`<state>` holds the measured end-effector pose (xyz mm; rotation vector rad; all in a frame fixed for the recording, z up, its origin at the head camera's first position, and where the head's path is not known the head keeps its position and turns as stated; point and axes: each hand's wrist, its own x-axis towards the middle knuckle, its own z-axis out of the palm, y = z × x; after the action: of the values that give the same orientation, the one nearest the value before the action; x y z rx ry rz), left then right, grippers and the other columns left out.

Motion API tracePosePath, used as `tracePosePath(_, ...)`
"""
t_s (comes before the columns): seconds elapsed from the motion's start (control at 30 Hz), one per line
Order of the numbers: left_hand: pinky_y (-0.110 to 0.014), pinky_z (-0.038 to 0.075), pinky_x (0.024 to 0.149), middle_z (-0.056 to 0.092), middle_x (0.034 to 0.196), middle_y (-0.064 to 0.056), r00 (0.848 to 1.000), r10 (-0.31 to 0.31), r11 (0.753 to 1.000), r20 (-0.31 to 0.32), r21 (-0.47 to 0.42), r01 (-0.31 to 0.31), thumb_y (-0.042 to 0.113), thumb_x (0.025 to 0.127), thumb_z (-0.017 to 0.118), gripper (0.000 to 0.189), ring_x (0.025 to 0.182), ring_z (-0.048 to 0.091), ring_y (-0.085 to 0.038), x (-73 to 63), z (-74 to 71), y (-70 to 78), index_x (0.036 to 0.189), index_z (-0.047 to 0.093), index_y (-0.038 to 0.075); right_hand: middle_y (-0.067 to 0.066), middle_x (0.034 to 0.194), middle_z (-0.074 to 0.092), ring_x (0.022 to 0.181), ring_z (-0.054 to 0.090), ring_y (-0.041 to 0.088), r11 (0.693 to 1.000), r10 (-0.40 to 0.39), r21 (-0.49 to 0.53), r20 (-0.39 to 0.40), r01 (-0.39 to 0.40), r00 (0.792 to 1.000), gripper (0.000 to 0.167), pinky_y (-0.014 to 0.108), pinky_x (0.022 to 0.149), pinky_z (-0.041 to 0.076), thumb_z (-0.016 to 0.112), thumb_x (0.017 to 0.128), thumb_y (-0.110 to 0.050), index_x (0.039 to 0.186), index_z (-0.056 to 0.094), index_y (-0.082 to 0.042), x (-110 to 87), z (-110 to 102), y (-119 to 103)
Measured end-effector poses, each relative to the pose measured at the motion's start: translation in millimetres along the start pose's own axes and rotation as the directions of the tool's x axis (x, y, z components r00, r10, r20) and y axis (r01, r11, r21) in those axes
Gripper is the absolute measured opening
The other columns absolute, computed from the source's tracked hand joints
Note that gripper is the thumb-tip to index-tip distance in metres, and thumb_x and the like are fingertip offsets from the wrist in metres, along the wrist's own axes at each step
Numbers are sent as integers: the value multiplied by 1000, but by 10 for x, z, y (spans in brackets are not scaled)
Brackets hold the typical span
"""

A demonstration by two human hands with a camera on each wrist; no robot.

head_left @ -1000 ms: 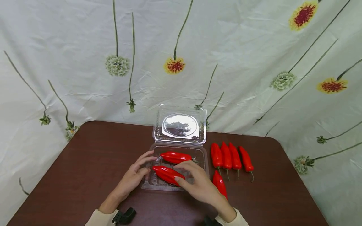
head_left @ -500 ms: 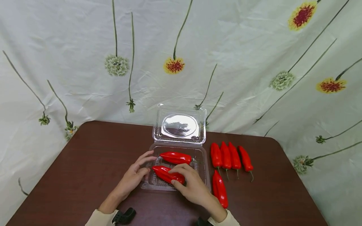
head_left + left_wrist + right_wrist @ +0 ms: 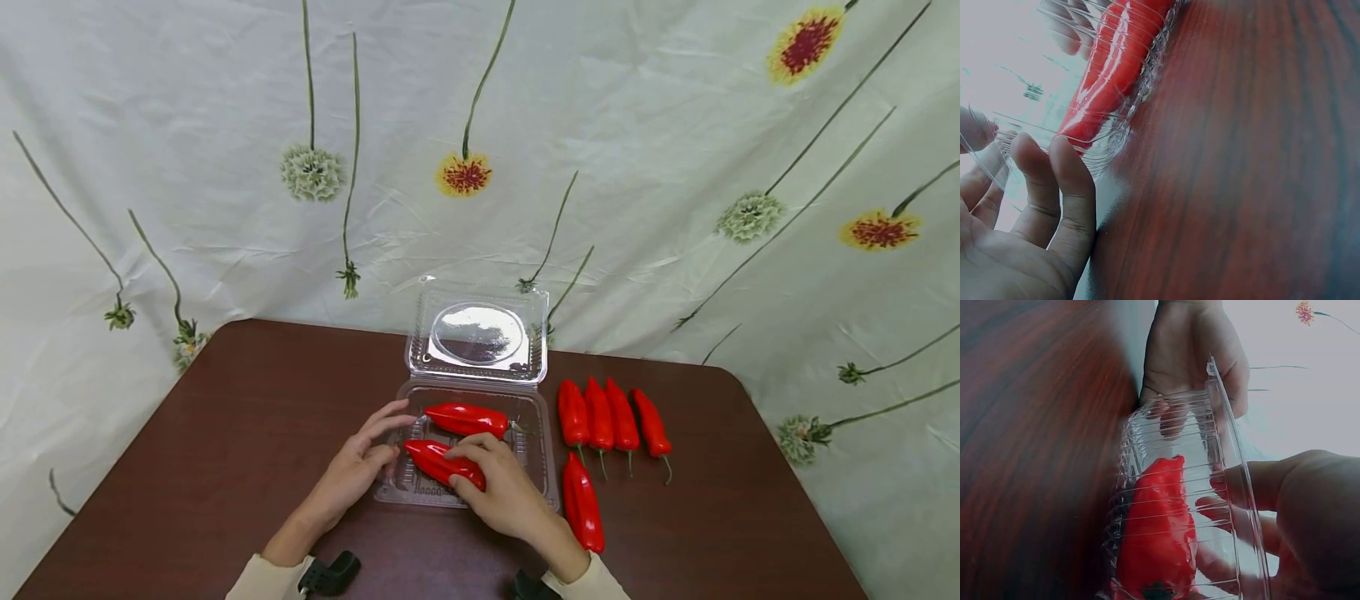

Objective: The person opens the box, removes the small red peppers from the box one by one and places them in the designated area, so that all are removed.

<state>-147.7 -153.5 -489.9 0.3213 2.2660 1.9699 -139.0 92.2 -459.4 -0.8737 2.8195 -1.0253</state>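
Note:
Two glossy red chili peppers lie in a clear plastic clamshell container (image 3: 543, 467). The far pepper (image 3: 465, 418) points left, its green stem at the right. On the near pepper (image 3: 438, 461), tip also to the left, my right hand (image 3: 498, 487) holds the body between thumb and fingers, hiding the stem end in the head view. Through the ribbed wall, the right wrist view shows this red pepper (image 3: 1157, 531) low in the container, fingertips beside it. My left hand (image 3: 352, 467) rests with loosely extended fingers against the container's left side; its fingers (image 3: 1072, 181) touch the wall.
Upright behind the base stands the clear lid (image 3: 477, 333), hinged open. Several red peppers (image 3: 600, 417) lie in a row right of the container, and one more pepper (image 3: 582, 504) is nearer. A floral cloth (image 3: 637, 167) hangs behind the brown table (image 3: 225, 433).
My right hand has moved slightly left along the near pepper, closing its thumb and fingers further around it. The left hand and both peppers in the container look nearly unmoved.

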Motion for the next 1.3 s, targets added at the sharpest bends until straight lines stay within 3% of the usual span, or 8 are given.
tracePosePath(0.6,-24,47,62,28,161,-5,1000,2,1000,0,-4,-2,-4,97,46,42,64,52,-12,2,5,32,138,56,2,5,126,67,118,60,23,996,26,79,60,-31,998,31,43,100,48,67,93,-16,123,68,-15,28,-9,42)
tracePosePath(0.8,-24,46,62,29,161,-2,1000,-21,1000,1,-2,21,-2,98,46,42,66,52,-13,-4,12,32,138,56,4,1,123,69,106,62,16,992,64,107,83,-73,994,31,31,88,49,68,93,-19,124,67,-16,37,-3,60)
tracePosePath(1.07,-25,47,62,27,161,-4,1000,14,1000,7,-16,-14,-3,98,46,41,66,52,-15,-2,1,15,138,55,2,1,114,71,85,57,8,989,91,112,98,-102,991,37,22,68,43,69,92,-28,127,67,-17,52,-18,59)
tracePosePath(1.3,-25,47,62,28,161,-4,1000,19,1000,10,-12,-19,-3,98,47,41,66,52,-14,-5,7,15,138,55,2,3,118,71,86,58,9,987,110,107,86,-119,990,45,22,68,44,70,92,-35,133,64,-17,36,-14,64)
